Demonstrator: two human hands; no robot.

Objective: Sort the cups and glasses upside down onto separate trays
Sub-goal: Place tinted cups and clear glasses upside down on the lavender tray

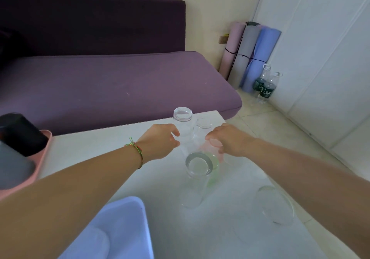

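Note:
Several clear glasses stand on the white table [96, 148]. My left hand [160, 140] curls around the side of a tall clear glass [183, 121] at the far edge. My right hand [228, 138] rests over a pink cup [213, 145], fingers bent on its top. A green cup [213, 161] sits just in front of the pink one, partly behind a thick-based clear glass [197, 175]. Another clear glass [275, 205] stands at the right near the table edge. A pink tray [43, 159] at the left holds a black cup [22, 133] and a grey cup [14, 164]. A blue tray [120, 228] lies near me.
A purple sofa [112, 82] runs along the far side of the table. Rolled mats [250, 56] and two water bottles [264, 87] stand in the right corner by a white wall. A small faceted glass [203, 124] sits beside the tall one.

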